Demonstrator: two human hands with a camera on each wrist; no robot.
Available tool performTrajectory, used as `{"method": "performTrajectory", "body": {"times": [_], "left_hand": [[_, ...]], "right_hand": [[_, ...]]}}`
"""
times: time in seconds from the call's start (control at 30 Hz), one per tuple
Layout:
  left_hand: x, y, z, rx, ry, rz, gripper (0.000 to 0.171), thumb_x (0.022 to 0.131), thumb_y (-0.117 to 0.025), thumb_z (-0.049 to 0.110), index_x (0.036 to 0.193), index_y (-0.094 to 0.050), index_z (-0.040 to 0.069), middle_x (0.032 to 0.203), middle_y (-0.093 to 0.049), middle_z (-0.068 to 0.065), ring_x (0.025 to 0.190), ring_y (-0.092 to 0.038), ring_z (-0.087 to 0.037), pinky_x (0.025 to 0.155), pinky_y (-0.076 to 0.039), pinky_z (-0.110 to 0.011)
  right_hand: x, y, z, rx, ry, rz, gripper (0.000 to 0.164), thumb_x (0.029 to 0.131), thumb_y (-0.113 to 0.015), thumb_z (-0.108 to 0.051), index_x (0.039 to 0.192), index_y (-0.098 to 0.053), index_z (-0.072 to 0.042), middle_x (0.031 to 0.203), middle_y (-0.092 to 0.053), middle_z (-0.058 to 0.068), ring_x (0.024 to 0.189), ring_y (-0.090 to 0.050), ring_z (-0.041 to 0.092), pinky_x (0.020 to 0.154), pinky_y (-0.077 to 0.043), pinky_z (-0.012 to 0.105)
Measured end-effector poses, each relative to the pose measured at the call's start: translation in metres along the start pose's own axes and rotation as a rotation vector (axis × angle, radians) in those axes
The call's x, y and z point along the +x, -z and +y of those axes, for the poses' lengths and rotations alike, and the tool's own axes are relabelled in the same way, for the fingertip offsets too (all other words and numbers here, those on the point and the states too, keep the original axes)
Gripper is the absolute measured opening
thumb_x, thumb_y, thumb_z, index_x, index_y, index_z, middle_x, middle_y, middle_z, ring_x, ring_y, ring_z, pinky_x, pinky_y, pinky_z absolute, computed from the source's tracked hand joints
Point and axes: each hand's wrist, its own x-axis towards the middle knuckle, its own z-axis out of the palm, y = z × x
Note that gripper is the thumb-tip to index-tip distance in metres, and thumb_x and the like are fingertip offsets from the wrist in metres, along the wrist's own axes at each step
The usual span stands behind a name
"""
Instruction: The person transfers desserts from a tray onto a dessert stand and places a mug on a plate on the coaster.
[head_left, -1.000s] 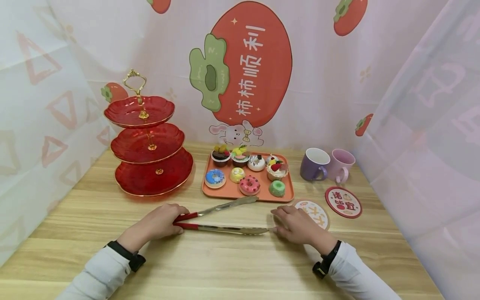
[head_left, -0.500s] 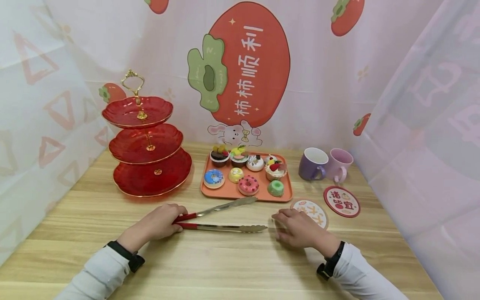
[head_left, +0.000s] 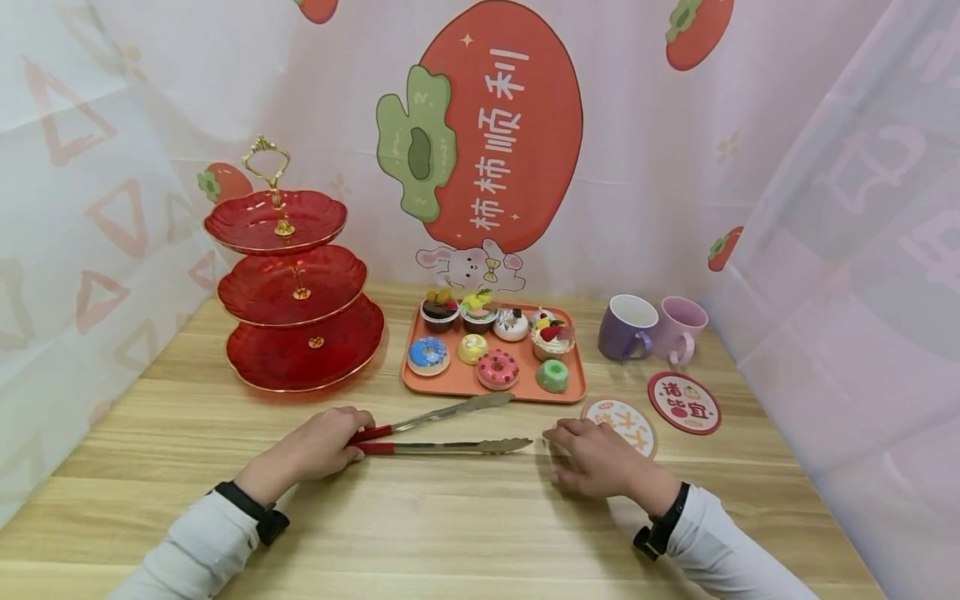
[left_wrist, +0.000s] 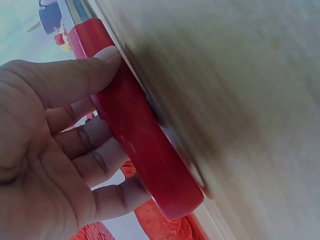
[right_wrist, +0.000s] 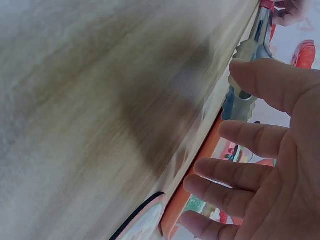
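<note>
In the head view my left hand (head_left: pixel 311 446) holds metal tongs (head_left: pixel 450 447) by their red handles, low over the table. The left wrist view shows the thumb and fingers around a red handle (left_wrist: pixel 137 127). The two arms of the tongs spread apart toward the right. My right hand (head_left: pixel 600 458) is just right of the lower arm's tip, apart from it, with relaxed fingers and nothing in them. Beyond the tongs lies an orange tray (head_left: pixel 457 388) of small cakes, including a blue donut (head_left: pixel 428 356), a pink donut (head_left: pixel 498 369) and a green cake (head_left: pixel 552 376).
A three-tier red stand (head_left: pixel 303 354) with a gold handle rises at the left. Two mugs, one purple (head_left: pixel 622 333) and one pink (head_left: pixel 682 317), stand back right. Near them lie a red-rimmed coaster (head_left: pixel 685 403) and a second coaster (head_left: pixel 630 425), partly behind my right hand.
The lower arm of the tongs has swung up toward the other, narrowing their spread. My right hand has shifted slightly right, off the lower tip. My left hand has stayed put.
</note>
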Motion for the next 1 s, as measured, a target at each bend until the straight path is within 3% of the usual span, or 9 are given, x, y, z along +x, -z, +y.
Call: {"method": "performTrajectory", "body": {"times": [0.3,0.63,1.0], "left_hand": [[-0.005,0.003,-0.002,-0.004,-0.049,0.031,0.027,0.074,-0.076,0.006,0.098,-0.063,0.005,0.082,-0.057,0.003,0.072,-0.049,-0.012,0.066,-0.045,-0.033],[-0.008,0.003,-0.006,-0.077,-0.086,0.06,0.024,0.078,-0.073,0.007,0.1,-0.062,0.006,0.083,-0.056,0.006,0.072,-0.049,-0.01,0.066,-0.044,-0.031],[-0.012,0.004,-0.008,-0.17,-0.139,-0.038,0.024,0.082,-0.07,0.013,0.104,-0.06,0.011,0.083,-0.054,0.011,0.071,-0.048,-0.008,0.065,-0.043,-0.028]], "right_hand": [[0.0,0.0,0.0,-0.016,0.009,0.009,0.055,0.08,-0.07,-0.034,0.124,-0.055,-0.005,0.119,-0.053,0.021,0.104,-0.053,0.036,0.077,-0.043,0.056],[0.0,0.002,0.001,-0.015,0.003,0.01,0.055,0.081,-0.069,-0.033,0.125,-0.055,-0.003,0.12,-0.053,0.021,0.107,-0.052,0.036,0.077,-0.042,0.057],[-0.001,0.002,0.001,-0.019,0.011,0.025,0.052,0.081,-0.07,-0.031,0.123,-0.056,-0.003,0.116,-0.055,0.017,0.103,-0.054,0.033,0.074,-0.044,0.055]]}}
